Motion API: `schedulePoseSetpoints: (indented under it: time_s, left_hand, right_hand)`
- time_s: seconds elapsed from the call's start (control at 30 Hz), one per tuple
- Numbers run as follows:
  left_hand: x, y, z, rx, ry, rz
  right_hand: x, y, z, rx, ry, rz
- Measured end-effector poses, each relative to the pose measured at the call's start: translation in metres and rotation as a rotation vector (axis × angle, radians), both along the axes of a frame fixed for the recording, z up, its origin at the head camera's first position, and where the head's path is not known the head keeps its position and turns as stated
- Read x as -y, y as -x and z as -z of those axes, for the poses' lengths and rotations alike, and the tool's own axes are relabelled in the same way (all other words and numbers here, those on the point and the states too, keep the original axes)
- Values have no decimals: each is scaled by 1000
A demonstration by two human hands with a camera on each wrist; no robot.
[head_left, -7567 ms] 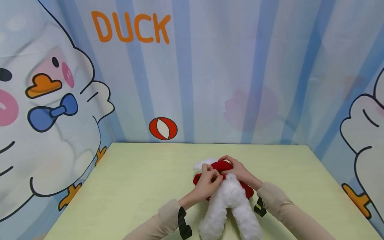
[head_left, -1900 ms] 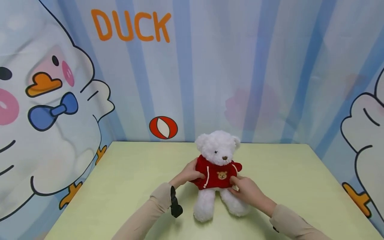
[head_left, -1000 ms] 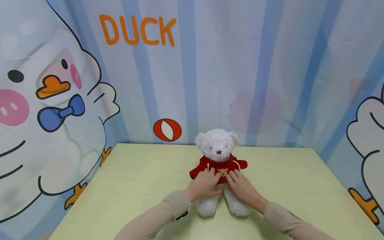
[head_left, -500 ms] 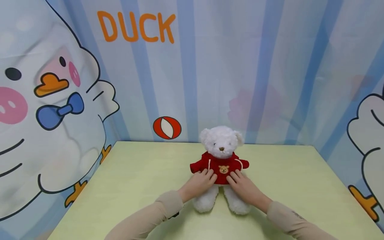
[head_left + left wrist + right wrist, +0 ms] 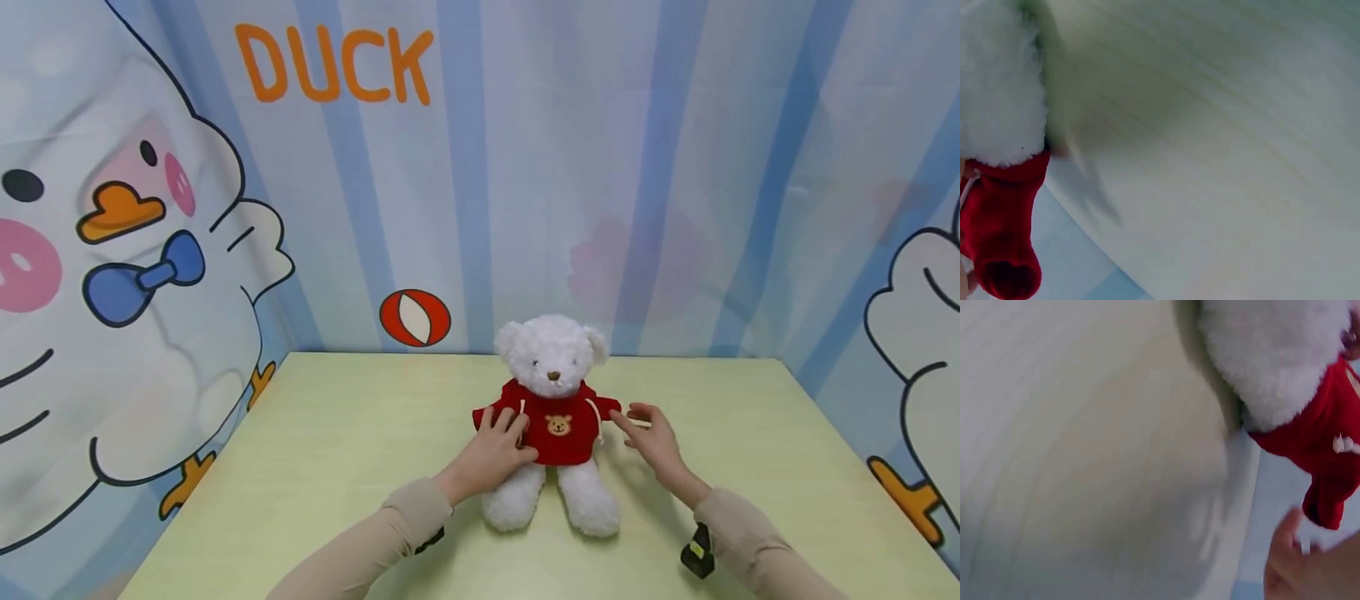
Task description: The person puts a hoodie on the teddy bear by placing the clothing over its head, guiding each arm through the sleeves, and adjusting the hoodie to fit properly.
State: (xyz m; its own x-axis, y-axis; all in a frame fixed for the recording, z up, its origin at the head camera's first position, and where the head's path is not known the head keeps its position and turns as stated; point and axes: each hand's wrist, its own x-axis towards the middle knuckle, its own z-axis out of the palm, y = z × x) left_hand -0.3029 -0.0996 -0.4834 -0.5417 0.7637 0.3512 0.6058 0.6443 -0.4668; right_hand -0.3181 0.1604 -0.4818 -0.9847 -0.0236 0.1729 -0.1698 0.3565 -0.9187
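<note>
A white plush teddy bear [image 5: 553, 350] sits upright, facing me, in a red hoodie [image 5: 558, 450] with white drawstrings and a small bear-face patch [image 5: 558, 425]. My left hand [image 5: 483, 458] rests against the hoodie's left front, fingers spread near the drawstring. Beside the sleeve on the right, my right hand [image 5: 658, 442] has its fingers loosely extended, their tips close to the cuff. In the left wrist view a red sleeve [image 5: 1004, 219] hangs below a furry leg [image 5: 1000, 87], with only bits of fingers at the edge. The right wrist view shows the other sleeve [image 5: 1329, 497] near my fingertips.
The pale yellow table [image 5: 360, 417] extends around the bear. Behind it hangs a blue striped backdrop [image 5: 525, 167] with printed ducks, a ball and orange lettering. Dark straps [image 5: 699, 550] are on the wrists.
The bear, earlier lying with its back worked on, now sits facing me. Both hands have left the hoodie's lower front: the left shifted slightly up, the right moved out to the sleeve on the right.
</note>
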Motion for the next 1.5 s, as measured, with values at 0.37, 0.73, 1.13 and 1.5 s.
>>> schedulePoseSetpoints:
  time_s: [0.37, 0.73, 1.13, 1.5]
  left_hand:
    - [-14, 8, -2, 434, -845, -70]
    - [-14, 22, -16, 576, -757, -271]
    - [-18, 25, -20, 594, -654, -397]
    - [-22, 25, -21, 583, -627, -398]
  right_hand:
    - [11, 11, -2, -4, -30, -121]
    - [18, 8, -6, 145, 137, -246]
    - [20, 7, -12, -140, -513, -158]
    - [29, 4, -7, -334, -713, -58]
